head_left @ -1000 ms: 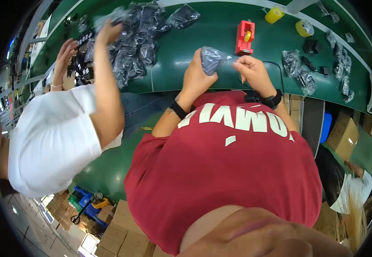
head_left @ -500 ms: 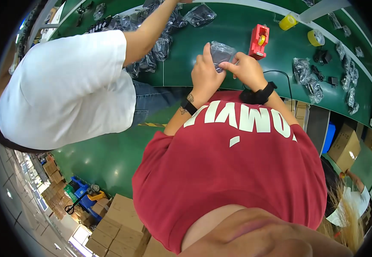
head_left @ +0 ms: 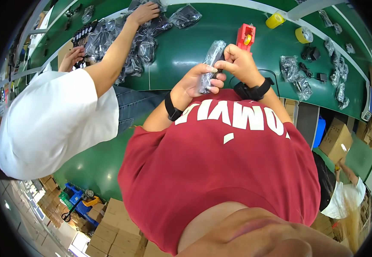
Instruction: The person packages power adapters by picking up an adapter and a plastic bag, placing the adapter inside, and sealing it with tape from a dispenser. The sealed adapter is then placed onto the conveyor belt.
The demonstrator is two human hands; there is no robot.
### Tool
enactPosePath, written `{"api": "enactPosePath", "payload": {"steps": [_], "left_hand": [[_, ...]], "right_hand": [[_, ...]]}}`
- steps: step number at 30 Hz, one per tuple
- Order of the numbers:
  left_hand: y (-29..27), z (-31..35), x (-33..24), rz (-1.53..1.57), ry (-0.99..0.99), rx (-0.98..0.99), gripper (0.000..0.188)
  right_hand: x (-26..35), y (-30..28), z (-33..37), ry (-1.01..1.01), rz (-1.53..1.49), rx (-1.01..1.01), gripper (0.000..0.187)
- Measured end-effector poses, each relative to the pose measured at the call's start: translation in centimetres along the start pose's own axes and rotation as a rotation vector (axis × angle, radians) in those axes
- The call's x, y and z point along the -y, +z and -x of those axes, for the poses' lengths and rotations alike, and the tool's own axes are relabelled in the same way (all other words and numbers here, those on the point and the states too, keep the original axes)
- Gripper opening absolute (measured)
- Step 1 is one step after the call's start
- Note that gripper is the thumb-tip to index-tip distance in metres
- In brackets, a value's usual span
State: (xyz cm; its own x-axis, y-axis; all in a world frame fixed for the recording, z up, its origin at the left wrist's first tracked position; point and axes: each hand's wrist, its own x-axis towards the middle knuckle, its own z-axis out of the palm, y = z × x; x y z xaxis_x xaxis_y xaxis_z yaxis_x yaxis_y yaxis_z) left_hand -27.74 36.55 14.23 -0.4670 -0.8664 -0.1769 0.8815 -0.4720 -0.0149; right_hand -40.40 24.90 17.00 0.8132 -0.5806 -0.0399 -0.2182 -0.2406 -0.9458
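A dark, boxy item in a clear plastic bag [head_left: 213, 53] is held in front of my chest, turned so that a narrow side shows. My left hand [head_left: 196, 79] is closed around its lower part, thumb on top and fingers curled beneath. With thumb and finger, my right hand [head_left: 239, 64] pinches at the bag's right edge, beside the left thumb. A small dark bit shows between the two hands; I cannot make out what it is. Just beyond my right hand stands a red tape dispenser [head_left: 246, 36] with a yellow roll.
The green table [head_left: 173, 64] carries bagged dark items [head_left: 288, 68], black adapters [head_left: 311, 54] and yellow tape rolls [head_left: 275, 20]. At left, a co-worker in a white shirt [head_left: 49, 120] reaches over a pile of bagged items [head_left: 104, 40]. Cardboard boxes [head_left: 117, 222] stand behind me.
The bagged item has turned from its broad face to a narrow side. My left hand has shifted its grip lower. The co-worker's arm has come down onto the pile, and a second hand shows.
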Motion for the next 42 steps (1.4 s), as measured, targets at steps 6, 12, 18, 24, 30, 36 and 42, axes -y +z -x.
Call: {"api": "enactPosePath", "payload": {"steps": [6, 12, 18, 24, 30, 36, 42], "left_hand": [[-0.8, -1.7, -2.3, 0.098, -0.119, 0.024, 0.026], [-2.2, -11.6, -12.9, -0.831, 0.05, -0.511, 0.024], [-0.8, -23.6, -22.0, -0.679, 0.347, -0.514, 0.05], [-3.8, -14.6, -21.5, -2.681, -0.108, -1.437, 0.067], [-6.8, -8.4, -19.1, -2.218, 0.355, -1.24, 0.064], [-1.2, -5.0, -10.3, -0.649, 0.325, -0.104, 0.054], [1.9, -2.4, -5.9, -0.668, 0.426, -0.193, 0.048]], "right_hand": [[-2.3, -2.6, -0.8, -0.162, 0.3, 0.048, 0.032], [-4.5, -4.3, 1.1, 0.169, 0.321, -0.125, 0.029], [-5.4, -3.3, 2.8, 0.361, 0.16, -0.092, 0.029], [-6.7, -4.6, 4.3, 0.496, 0.172, -0.134, 0.024], [-5.6, -3.9, 0.9, 0.348, 0.028, -0.055, 0.022], [-2.5, -3.1, -4.2, 0.26, -0.487, -0.236, 0.037], [-1.4, -2.1, -4.4, 0.245, -0.505, -0.089, 0.031]]}}
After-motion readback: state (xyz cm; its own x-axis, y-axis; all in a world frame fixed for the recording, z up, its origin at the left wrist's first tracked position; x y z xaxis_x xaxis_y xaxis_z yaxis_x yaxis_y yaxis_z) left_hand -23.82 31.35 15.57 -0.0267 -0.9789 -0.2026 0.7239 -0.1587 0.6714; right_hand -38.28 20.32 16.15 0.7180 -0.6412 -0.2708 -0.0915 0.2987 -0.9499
